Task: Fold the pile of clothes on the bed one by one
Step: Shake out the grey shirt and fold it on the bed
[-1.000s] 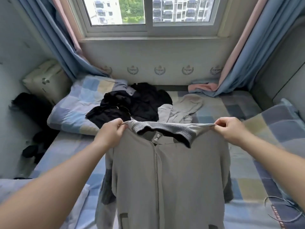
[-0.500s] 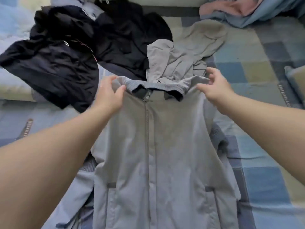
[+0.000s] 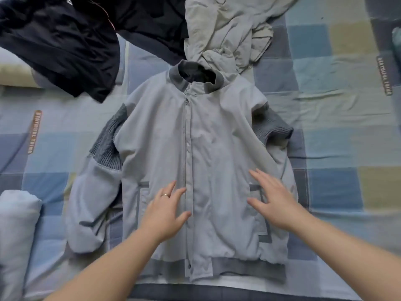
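A light grey zip-up jacket [image 3: 208, 131] with darker ribbed collar, cuffs and hem lies flat, front up, on the checked bedspread [image 3: 338, 148]. Its sleeves are bunched at both sides. My left hand [image 3: 167, 208] lies flat with straight fingers on the lower front, just left of the zipper. My right hand [image 3: 271, 200] is spread open over the right pocket area. Beyond the collar lie a crumpled pale grey garment [image 3: 230, 31] and black clothes [image 3: 65, 42] at the top left.
A rolled pale blue bundle [image 3: 15, 235] sits at the lower left. A cream pillow edge [image 3: 15, 77] shows at the left under the black clothes. The near edge of the bed runs along the bottom of the view.
Both hands let go of the jacket's collar and came down to its lower front, fingers spread. The jacket now lies flat on the bed. The view has tilted further down.
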A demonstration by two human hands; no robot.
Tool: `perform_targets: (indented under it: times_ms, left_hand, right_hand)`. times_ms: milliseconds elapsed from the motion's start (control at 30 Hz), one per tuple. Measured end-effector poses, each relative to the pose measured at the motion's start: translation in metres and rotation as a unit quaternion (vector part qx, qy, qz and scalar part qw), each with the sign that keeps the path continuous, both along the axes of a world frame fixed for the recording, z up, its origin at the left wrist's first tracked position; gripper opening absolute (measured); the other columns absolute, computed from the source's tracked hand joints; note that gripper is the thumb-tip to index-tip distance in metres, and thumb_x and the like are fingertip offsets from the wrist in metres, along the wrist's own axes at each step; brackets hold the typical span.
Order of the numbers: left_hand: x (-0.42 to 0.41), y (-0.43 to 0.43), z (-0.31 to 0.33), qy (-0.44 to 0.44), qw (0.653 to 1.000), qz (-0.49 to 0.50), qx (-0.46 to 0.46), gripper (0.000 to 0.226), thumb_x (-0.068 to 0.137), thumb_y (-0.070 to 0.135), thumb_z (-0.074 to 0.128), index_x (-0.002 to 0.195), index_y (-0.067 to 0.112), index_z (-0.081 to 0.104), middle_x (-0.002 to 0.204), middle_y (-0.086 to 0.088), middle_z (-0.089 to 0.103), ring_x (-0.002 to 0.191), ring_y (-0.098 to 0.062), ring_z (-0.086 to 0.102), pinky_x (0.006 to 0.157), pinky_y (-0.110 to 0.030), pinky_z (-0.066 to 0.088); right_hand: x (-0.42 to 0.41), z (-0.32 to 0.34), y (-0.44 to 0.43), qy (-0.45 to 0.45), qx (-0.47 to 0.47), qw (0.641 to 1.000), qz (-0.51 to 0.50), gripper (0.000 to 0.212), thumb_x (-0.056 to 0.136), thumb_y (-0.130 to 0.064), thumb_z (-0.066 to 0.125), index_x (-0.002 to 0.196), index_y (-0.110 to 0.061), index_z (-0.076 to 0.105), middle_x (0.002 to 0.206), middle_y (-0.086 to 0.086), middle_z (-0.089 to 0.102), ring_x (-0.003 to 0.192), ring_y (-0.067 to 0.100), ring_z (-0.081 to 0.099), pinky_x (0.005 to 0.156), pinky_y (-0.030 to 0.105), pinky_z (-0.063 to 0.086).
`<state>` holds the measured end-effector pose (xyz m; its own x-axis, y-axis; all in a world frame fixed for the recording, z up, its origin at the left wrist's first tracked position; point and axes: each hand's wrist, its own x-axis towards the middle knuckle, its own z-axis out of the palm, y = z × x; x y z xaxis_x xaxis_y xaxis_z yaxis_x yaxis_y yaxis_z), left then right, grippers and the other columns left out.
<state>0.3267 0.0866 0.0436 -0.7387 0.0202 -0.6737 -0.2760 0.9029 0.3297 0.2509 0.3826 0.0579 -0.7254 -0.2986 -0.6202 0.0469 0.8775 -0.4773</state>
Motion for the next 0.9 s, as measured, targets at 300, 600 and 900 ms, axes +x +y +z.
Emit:
perform_targets:
  times_ms: [300,600,900]
  left_hand:
    - [0.166,0.0,-0.059,-0.073,0.986,-0.045,-0.14,0.12,0.074,0.061,0.077,0.155,0.043,-0.01,0.167,0.001,-0.021,0.154,-0.035,-0.003,0.12,-0.053,0.02]
    - [0.19,-0.031,-0.097,0.115,0.984,-0.084,-0.105,0.066,0.078,-0.003,0.064,0.138,0.021,0.05,0.113,-0.017,0.055,0.097,-0.041,0.052,0.076,-0.05,0.047]
    - [0.214,-0.039,-0.069,0.077,0.98,-0.128,-0.134,0.026,0.084,0.001,0.057,0.106,0.014,0.053,0.091,-0.009,0.047,0.076,-0.032,0.046,0.063,-0.038,0.033]
  right_hand:
    - [0.131,-0.083,0.017,-0.047,0.125,0.954,0.269,0.104,0.082,-0.067,0.063,0.156,-0.044,-0.006,0.165,-0.011,-0.023,0.153,0.022,-0.018,0.121,0.061,0.005]
    - [0.177,-0.121,0.034,0.256,0.107,0.921,0.273,0.045,0.068,-0.022,0.079,0.11,-0.018,0.064,0.109,0.009,0.062,0.1,0.035,0.059,0.097,0.055,0.035]
    - [0.194,-0.077,0.069,0.214,0.151,0.929,0.261,0.028,0.072,-0.014,0.08,0.097,-0.019,0.069,0.091,0.003,0.063,0.087,0.032,0.061,0.092,0.044,0.029]
